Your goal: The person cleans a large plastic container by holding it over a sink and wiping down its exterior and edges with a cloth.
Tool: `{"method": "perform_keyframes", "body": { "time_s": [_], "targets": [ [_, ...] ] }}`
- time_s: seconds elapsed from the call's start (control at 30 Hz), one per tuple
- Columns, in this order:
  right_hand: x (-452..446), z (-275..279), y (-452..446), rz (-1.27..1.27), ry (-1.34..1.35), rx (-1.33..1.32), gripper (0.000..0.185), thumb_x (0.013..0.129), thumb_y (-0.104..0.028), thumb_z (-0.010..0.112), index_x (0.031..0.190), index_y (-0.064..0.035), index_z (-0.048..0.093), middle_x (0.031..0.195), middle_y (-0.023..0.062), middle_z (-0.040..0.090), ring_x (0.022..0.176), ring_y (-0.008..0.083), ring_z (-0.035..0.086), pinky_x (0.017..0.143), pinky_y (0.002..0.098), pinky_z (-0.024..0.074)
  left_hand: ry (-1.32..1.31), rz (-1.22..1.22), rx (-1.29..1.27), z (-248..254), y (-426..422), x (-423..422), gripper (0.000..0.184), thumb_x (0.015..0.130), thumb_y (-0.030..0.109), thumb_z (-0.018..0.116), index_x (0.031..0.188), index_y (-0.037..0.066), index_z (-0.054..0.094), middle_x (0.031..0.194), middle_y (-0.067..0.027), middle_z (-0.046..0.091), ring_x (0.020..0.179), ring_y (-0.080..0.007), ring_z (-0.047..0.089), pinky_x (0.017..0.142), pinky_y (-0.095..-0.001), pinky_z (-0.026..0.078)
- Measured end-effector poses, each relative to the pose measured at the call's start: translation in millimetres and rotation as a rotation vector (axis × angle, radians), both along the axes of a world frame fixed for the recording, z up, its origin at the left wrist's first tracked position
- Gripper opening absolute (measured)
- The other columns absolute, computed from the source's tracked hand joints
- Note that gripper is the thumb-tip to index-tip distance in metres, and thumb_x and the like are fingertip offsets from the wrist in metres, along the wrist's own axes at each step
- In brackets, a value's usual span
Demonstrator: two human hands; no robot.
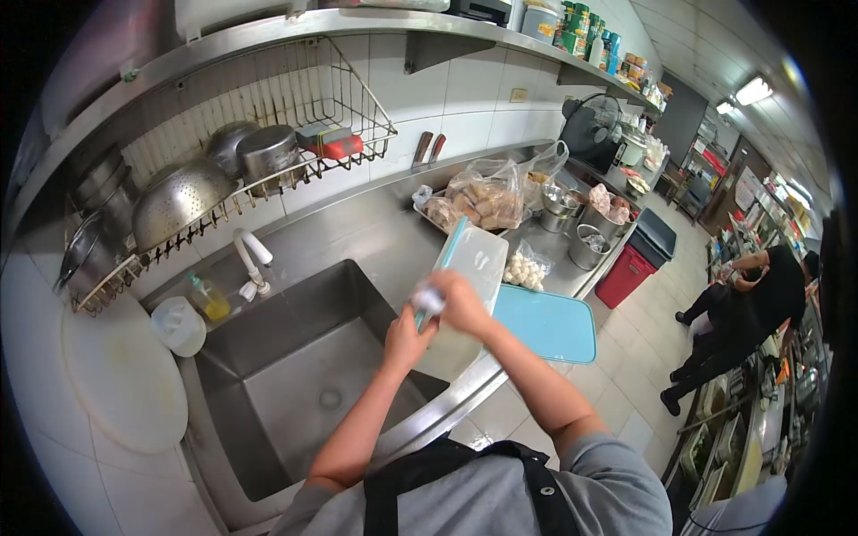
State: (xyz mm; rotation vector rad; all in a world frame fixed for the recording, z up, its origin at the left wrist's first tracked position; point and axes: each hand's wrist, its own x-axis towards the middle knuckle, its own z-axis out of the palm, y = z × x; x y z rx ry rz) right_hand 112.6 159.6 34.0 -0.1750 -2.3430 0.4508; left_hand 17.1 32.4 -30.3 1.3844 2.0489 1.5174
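Tub (485, 261) of cloudy boxy plastic, teal rim (452, 246), beside a steel sink (286, 357)

Left hand (407, 345) half-curled by the rim, can't tell its grip; right hand (462, 308) bunched round something white (429, 300), blurry.

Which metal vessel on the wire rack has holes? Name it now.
The domed colander, its side dotted with holes; the pot and bowl to its right show none.
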Motion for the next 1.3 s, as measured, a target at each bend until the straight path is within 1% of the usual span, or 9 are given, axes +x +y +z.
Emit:
{"method": "perform_keyframes", "body": {
  "time_s": [0.2, 0.3, 0.33, 0.7, 0.8, 0.9, 1.1, 1.17, 1.3],
  "targets": [
    [-2.8, 26.9, 9.6, -0.229, -0.154, 0.1, 0.028, 0.077, -0.012, 0.071, 0.104, -0.0103, 0.067, 0.106, 0.0135, 0.061, 0.105, 0.0366, 0.054, 0.086, 0.0434, 0.0466, -0.068, 0.065, 0.084, 35.6, -17.2, 16.9, 0.08, 0.085, 0.028, 0.072, 0.149, 0.007, 0.029, 0.096, -0.0247, 0.068, 0.079, -0.0437, 0.068, 0.067, -0.0477, 0.053],
    [-12.7, 38.2, -8.9, -0.133, -0.116, -0.059, 0.022, 0.077, -0.011, 0.069, 0.098, -0.006, 0.063, 0.094, 0.0144, 0.059, 0.099, 0.0367, 0.055, 0.084, 0.0448, 0.0458, 0.348, 0.063, 0.337, 21.8, -7.9, 7.9, 0.089, 0.085, 0.026, 0.073, 0.154, 0.012, 0.019, 0.108, -0.0245, 0.066, 0.09, -0.0431, 0.067, 0.07, -0.0451, 0.054],
    [-12.7, 35.3, -9.0, -0.138, -0.152, -0.072, 0.022, 0.077, -0.009, 0.068, 0.098, -0.0062, 0.063, 0.094, 0.0146, 0.059, 0.098, 0.0362, 0.055, 0.085, 0.0452, 0.0452, 0.269, -0.002, 0.135, 25.7, -11.5, 8.4, 0.079, 0.087, 0.024, 0.07, 0.151, 0.012, 0.026, 0.118, -0.0237, 0.063, 0.099, -0.042, 0.064, 0.075, -0.0439, 0.055],
    [15.5, 71.5, -22.9, 0.007, -0.162, -0.048, 0.03, 0.076, -0.003, 0.062, 0.107, -0.0027, 0.064, 0.115, 0.0157, 0.063, 0.115, 0.0354, 0.054, 0.1, 0.0435, 0.0419, 0.196, 0.151, 0.255, 10.8, 8.9, 6.2, 0.044, 0.091, 0.025, 0.066, 0.129, 0.013, 0.048, 0.109, -0.0172, 0.068, 0.088, -0.039, 0.067, 0.067, -0.0451, 0.055],
    [31.7, 112.3, -41.5, -0.215, -0.332, 0.372, 0.022, 0.079, -0.009, 0.065, 0.1, -0.0061, 0.068, 0.11, 0.0168, 0.064, 0.11, 0.0345, 0.057, 0.094, 0.0437, 0.0452, 0.143, 0.118, 0.218, 23.7, 3.9, 5.1, 0.041, 0.092, 0.024, 0.066, 0.128, 0.014, 0.049, 0.113, -0.0165, 0.067, 0.095, -0.0386, 0.066, 0.074, -0.0444, 0.055],
    [55.6, 158.1, -94.4, -0.21, -0.699, 0.297, 0.014, 0.082, -0.02, 0.067, 0.091, -0.0095, 0.07, 0.095, 0.0148, 0.066, 0.094, 0.032, 0.063, 0.082, 0.043, 0.0499, 0.083, 0.125, 0.136, 27.9, -1.3, 11.4, 0.037, 0.093, 0.026, 0.063, 0.125, 0.013, 0.051, 0.11, -0.015, 0.068, 0.093, -0.0386, 0.066, 0.073, -0.0455, 0.054],
    [57.2, 230.2, -198.6, 0.21, -0.922, 0.328, 0.031, 0.086, -0.04, 0.065, 0.084, -0.009, 0.067, 0.073, 0.0092, 0.064, 0.072, 0.0275, 0.066, 0.065, 0.0403, 0.0513, 0.138, 0.186, 0.244, 21.7, 12.8, 9.9, 0.028, 0.094, 0.028, 0.06, 0.117, 0.013, 0.053, 0.101, -0.012, 0.069, 0.085, -0.0385, 0.066, 0.066, -0.0487, 0.052],
    [40.4, 248.6, -221.8, 0.342, -1.117, 0.349, 0.018, 0.072, -0.01, 0.066, 0.089, -0.0033, 0.065, 0.076, 0.0095, 0.068, 0.073, 0.0266, 0.07, 0.064, 0.038, 0.0537, 0.122, 0.181, 0.256, 16.1, 14.7, 9.9, 0.024, 0.094, 0.026, 0.06, 0.113, 0.015, 0.054, 0.098, -0.0133, 0.069, 0.083, -0.0394, 0.066, 0.064, -0.0496, 0.051],
    [17.2, 250.1, -254.8, 0.597, -1.207, 0.43, 0.018, 0.072, -0.01, 0.066, 0.089, -0.0036, 0.065, 0.076, 0.0103, 0.068, 0.074, 0.0278, 0.069, 0.065, 0.0386, 0.0534, 0.119, 0.178, 0.228, 17.7, 17.3, 7.9, 0.019, 0.093, 0.021, 0.06, 0.11, 0.017, 0.053, 0.087, -0.0158, 0.067, 0.079, -0.0402, 0.066, 0.062, -0.0508, 0.051]
  ]
}}
